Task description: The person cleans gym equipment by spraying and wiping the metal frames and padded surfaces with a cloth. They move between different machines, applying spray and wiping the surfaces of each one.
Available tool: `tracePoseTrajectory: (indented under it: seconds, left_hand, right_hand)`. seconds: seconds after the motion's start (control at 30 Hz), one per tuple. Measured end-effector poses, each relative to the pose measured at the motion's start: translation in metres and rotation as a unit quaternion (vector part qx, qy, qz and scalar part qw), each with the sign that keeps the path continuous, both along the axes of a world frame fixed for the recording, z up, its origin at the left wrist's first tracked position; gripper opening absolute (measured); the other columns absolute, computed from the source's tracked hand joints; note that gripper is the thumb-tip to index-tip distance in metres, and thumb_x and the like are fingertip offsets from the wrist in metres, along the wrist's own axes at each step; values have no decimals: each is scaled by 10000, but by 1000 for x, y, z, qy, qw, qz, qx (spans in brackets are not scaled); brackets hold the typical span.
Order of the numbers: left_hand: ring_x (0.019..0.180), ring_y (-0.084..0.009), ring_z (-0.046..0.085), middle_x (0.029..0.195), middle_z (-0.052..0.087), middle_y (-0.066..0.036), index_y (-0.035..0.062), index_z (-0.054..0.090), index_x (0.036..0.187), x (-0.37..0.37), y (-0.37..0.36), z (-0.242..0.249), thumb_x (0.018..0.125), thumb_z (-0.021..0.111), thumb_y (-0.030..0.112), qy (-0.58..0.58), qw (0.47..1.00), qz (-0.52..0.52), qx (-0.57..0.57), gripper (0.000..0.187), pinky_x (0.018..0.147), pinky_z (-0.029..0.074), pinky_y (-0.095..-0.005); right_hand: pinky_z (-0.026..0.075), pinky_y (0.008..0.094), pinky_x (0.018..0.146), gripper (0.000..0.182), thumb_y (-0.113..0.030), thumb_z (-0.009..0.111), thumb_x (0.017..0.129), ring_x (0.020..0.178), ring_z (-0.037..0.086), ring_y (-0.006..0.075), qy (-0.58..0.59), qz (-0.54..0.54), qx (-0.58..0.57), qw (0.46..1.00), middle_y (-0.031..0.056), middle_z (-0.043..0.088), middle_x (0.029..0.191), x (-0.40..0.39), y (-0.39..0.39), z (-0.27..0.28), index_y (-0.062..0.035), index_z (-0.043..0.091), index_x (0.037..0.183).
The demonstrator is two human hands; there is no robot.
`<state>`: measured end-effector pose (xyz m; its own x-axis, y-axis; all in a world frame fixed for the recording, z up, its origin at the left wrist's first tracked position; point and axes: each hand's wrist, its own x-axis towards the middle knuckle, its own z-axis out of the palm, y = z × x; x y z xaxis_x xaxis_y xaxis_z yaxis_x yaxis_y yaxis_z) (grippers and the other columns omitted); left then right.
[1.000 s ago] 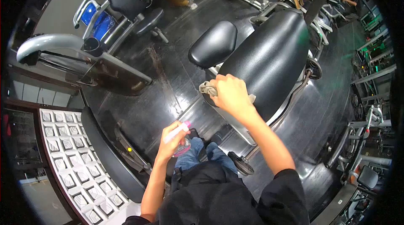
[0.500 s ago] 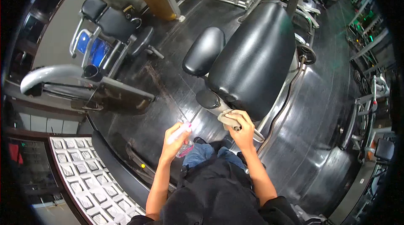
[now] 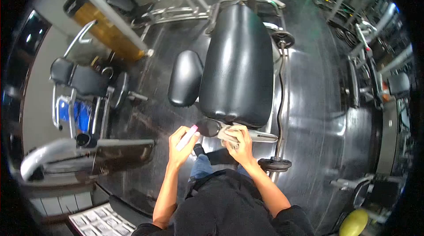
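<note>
My left hand (image 3: 178,147) is closed around a spray bottle (image 3: 189,135) with a white head and a pink tip; the rest of the bottle is mostly hidden. In my right hand (image 3: 240,144) is a pale cloth (image 3: 225,133), bunched and pressed against the silver metal bar (image 3: 263,137) at the near end of a padded bench. A round black end piece (image 3: 207,127) of that bar lies between my hands, just beside the spray tip. Beyond my hands stretches the long black bench pad (image 3: 238,68), with a smaller black pad (image 3: 185,79) to its left.
A curved barbell (image 3: 282,90) with a weight plate (image 3: 274,164) at its near end lies right of the bench. On the left stands a seated machine (image 3: 88,79). A yellow-green ball (image 3: 353,223) is at lower right, and racks line the right side.
My view has turned, so the bench now looks straighter and further left. My right hand has brought the cloth closer to the round end piece, and my hands are nearer each other.
</note>
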<state>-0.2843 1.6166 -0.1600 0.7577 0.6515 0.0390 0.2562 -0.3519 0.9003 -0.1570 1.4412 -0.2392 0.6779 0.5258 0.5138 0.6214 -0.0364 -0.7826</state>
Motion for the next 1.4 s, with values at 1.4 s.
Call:
tracePoseTrajectory:
  seconds: [1.4]
  left_hand:
    - [848, -242, 632, 965, 648, -139, 28, 624, 840, 71, 81, -38, 678, 888, 213, -105, 896, -426, 72, 361, 753, 494, -326]
  right_hand:
    - [423, 331, 946, 300, -197, 557, 999, 1060, 567, 220, 247, -592, 210, 738, 108, 568, 1167, -111, 137, -75, -8, 483, 1220]
